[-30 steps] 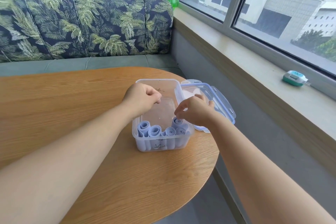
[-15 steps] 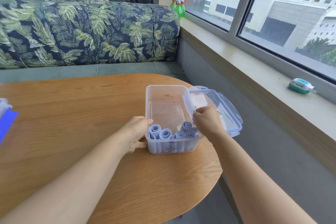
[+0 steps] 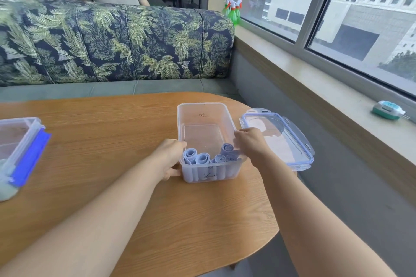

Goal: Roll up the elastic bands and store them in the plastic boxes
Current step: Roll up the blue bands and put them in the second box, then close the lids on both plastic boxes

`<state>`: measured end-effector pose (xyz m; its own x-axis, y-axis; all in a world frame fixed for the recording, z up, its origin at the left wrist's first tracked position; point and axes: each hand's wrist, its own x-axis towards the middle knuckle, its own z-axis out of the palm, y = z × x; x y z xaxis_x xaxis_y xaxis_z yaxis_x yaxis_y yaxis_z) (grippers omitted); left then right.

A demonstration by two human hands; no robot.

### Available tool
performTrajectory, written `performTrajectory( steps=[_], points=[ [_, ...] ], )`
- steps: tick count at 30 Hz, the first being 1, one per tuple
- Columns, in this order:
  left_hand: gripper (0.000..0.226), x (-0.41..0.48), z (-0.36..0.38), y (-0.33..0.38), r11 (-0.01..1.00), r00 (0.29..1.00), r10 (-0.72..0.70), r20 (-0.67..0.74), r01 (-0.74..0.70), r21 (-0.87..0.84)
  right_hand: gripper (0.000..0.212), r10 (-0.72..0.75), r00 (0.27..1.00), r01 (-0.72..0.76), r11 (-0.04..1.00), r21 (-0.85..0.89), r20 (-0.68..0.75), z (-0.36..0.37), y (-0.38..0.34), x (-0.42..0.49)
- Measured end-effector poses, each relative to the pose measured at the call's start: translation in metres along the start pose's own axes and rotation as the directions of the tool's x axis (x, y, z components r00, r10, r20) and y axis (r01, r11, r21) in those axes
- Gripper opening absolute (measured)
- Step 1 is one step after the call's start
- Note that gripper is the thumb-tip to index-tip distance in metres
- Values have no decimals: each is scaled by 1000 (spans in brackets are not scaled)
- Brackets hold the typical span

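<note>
Rolled bands (image 3: 208, 158) in open box (image 3: 203, 117)

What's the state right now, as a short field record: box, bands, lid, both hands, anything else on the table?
box: clear plastic box, open, on the wooden table
bands: several pale blue rolled bands standing on end at the box's near end; far end bare
lid: lid off, lying to the right of the box
left hand: left hand grips the box's left wall beside the rolls
right hand: right hand, fingers curled over the box's right rim
other: second box at the table's left edge, partly out of view
</note>
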<state>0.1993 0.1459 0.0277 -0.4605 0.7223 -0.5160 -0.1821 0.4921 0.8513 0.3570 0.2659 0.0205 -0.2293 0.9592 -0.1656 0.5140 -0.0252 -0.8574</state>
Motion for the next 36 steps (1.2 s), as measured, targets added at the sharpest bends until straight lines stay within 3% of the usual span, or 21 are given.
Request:
performTrajectory(
  steps=[5,9,14,27,31,34,36],
  points=[
    [16,6,-5,6,1000,1000,2,-21,-2,4,11,39,999,-40,998,46,24,9,-9,10],
    [24,12,-8,10,1000,999,-2,-46,3,4,22,61,997,-63,997,50,37,13,-14,19],
    [13,11,-9,16,1000,998,15,-57,-14,20,22,66,997,-67,996,51,39,14,-19,24],
    [35,-29,-23,21,921,923,353,-155,-314,230,27,44,995,-32,989,146,-84,-5,-7,-17],
    [37,-56,-17,20,840,872,465,-154,-380,387,28,31,994,-13,985,173,-103,-11,-4,-36],
    [18,-71,-8,22,732,808,576,-118,-446,515,29,27,993,-4,981,195,-112,-15,-3,-46],
    [25,-78,3,21,666,758,647,-85,-507,547,28,33,992,-8,979,205,-122,-19,-1,-50]
  ],
)
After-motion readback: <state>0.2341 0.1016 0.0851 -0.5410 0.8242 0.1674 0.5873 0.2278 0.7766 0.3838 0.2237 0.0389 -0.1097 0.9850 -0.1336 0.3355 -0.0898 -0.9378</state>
